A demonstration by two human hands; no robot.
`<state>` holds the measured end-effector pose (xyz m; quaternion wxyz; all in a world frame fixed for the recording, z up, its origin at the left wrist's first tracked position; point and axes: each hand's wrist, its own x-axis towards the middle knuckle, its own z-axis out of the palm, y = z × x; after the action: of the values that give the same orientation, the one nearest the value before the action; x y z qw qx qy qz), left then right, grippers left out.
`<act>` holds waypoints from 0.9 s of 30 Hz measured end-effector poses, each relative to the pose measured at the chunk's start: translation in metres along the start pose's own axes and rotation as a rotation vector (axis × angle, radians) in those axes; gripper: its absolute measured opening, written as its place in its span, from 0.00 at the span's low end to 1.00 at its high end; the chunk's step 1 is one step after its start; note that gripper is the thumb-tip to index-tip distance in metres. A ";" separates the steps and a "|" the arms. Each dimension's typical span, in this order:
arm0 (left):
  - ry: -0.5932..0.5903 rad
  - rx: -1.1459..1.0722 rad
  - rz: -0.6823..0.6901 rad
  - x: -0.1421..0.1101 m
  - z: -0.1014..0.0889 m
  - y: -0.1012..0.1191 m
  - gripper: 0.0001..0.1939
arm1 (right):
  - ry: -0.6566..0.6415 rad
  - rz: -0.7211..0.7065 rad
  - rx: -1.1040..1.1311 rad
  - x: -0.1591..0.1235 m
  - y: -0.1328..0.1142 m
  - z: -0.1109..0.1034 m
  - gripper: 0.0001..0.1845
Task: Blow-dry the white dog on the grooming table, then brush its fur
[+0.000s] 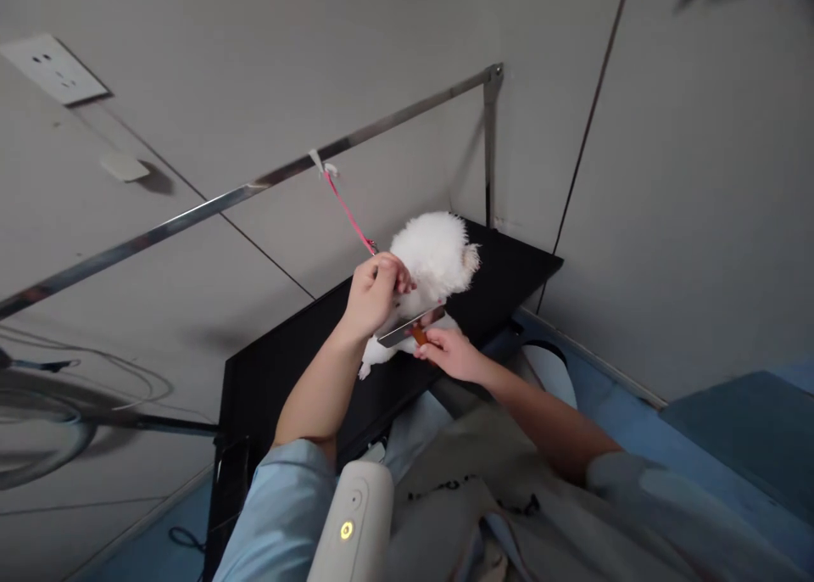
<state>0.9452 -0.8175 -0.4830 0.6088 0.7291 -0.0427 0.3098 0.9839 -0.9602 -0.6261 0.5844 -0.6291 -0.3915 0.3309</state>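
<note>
A fluffy white dog (432, 247) is on a black grooming table (493, 268). My right hand (450, 353) grips the orange-brown handle of a slicker brush (410, 327). The brush's wide, flat head lies across the dog's side, below my left hand. Fingers curled, my left hand (376, 289) is closed against the dog's fur; what it grips is hidden. A pink leash (347, 211) comes down to a small metal clasp just above that hand. One white leg of the dog shows below the brush.
Above the table runs a metal bar (394, 124) on an upright post, with the leash tied to it by a white strap. Walls stand behind and to the right. A pale device (354, 514) with a yellow light is near my body. Hoses hang at left.
</note>
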 end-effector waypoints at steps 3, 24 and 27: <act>0.011 -0.030 -0.065 0.023 0.013 -0.005 0.28 | -0.049 0.219 0.186 0.002 0.024 0.019 0.12; -0.160 -0.037 -0.072 0.071 0.062 -0.010 0.27 | 0.193 0.306 0.661 0.008 0.039 0.074 0.16; -0.152 0.000 -0.070 0.075 0.067 -0.009 0.28 | 0.292 0.229 0.641 0.014 0.040 0.070 0.15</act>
<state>1.0368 -0.8527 -0.4576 0.6144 0.7514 -0.0634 0.2321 0.9338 -0.9155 -0.6722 0.7605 -0.4946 -0.1075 0.4067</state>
